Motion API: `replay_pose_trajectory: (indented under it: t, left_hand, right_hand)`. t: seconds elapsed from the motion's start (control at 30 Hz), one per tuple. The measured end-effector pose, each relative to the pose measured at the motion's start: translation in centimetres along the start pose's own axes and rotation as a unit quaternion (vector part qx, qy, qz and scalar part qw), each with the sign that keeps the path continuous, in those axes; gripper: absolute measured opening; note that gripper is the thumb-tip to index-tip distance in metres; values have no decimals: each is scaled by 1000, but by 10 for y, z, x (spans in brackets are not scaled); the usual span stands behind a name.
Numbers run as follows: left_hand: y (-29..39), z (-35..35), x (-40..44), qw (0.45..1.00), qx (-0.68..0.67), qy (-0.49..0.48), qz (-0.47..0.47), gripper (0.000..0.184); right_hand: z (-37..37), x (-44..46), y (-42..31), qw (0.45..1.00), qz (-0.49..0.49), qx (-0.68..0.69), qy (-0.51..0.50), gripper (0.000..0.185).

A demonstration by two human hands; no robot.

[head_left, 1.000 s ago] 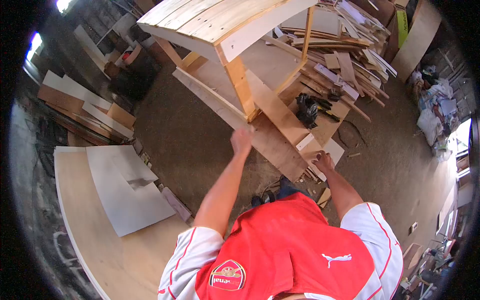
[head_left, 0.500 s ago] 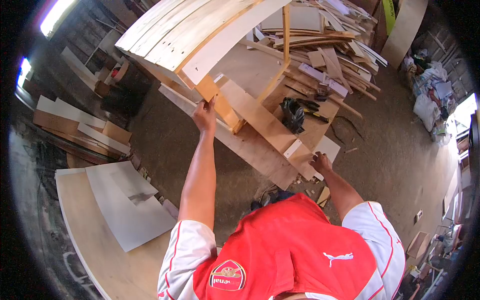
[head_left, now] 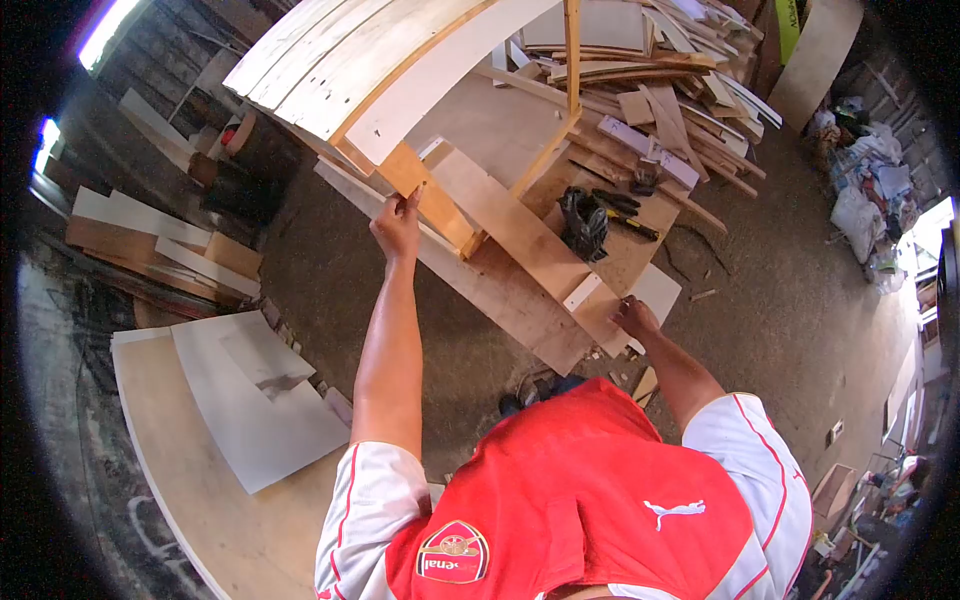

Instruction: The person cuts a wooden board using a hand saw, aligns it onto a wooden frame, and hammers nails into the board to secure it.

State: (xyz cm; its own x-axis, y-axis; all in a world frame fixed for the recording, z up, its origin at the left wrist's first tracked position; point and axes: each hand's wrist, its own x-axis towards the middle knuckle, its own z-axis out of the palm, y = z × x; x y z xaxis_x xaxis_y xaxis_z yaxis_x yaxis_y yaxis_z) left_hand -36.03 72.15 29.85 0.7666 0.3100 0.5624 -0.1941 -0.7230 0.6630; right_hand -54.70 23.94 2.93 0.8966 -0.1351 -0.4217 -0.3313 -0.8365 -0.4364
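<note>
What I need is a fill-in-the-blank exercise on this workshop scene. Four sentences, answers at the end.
1. The left hand is at a wooden ____ of the plank-topped table.
2. The right hand is at the ____ end of the long wooden board.
3. The jersey has white sleeves and a ____ front.
4. The plastic bag near the board is ____ in colour.

Missing words: leg; near; red; black.

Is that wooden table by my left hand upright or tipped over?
Upright: the table's slatted top faces up, with legs standing beneath it.
</note>
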Motion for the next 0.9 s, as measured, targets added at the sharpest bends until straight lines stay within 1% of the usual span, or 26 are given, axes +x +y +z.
replay_pose_trajectory:
  t: [0.1, 0.17, 0.2, 0.27, 0.4, 0.47, 0.57, 0.6, 0.67, 0.77, 0.83, 0.87, 0.9]
  left_hand:
    - [0, 1, 0, 1000, -16, 11, -1, 38]
    - [2, -1, 2, 1000, 18, -9, -9, 37]
    - [3, -2, 2, 999, 35, -18, -14, 37]
    - [4, -3, 1, 999, 27, -16, -20, 37]
    - [7, 0, -2, 999, 10, -2, -42, 37]
    - [7, -3, -3, 1000, 8, 7, -26, 36]
    - [17, -4, -5, 999, 24, -4, -26, 33]
    - [19, -4, -4, 999, 33, -9, -29, 32]
    - [7, 2, -5, 1000, 2, 3, -18, 29]
    - [6, 5, -8, 999, -28, 5, -23, 29]
    - [9, 8, -8, 997, -58, 7, -41, 29]
    - [11, 8, -12, 998, -25, 6, -54, 29]
    - [12, 10, -15, 998, -19, 10, -67, 29]
  right_hand:
    - [-2, 3, -10, 999, 33, 35, -10, 61]
    - [-14, -7, -17, 995, 59, 80, -21, 60]
    - [-12, -5, -15, 996, 60, 60, -29, 59]
    - [-13, 1, -16, 997, 62, 21, -43, 58]
    - [-7, 2, -12, 999, 38, 25, -16, 51]
    - [-4, 4, -10, 999, 42, 23, -15, 51]
    - [15, 17, 14, 1000, -15, -22, -9, 50]
    - [9, 16, 12, 999, -1, -9, -42, 51]
    - [-10, 14, -1, 994, 25, 16, -106, 55]
    - [-12, 9, 9, 997, 25, 69, -15, 58]
    - [-20, 15, 6, 999, 22, 26, -19, 58]
    - [-25, 18, 5, 1000, 23, 3, -20, 59]
    - [-37, 16, -4, 999, 40, 5, -31, 57]
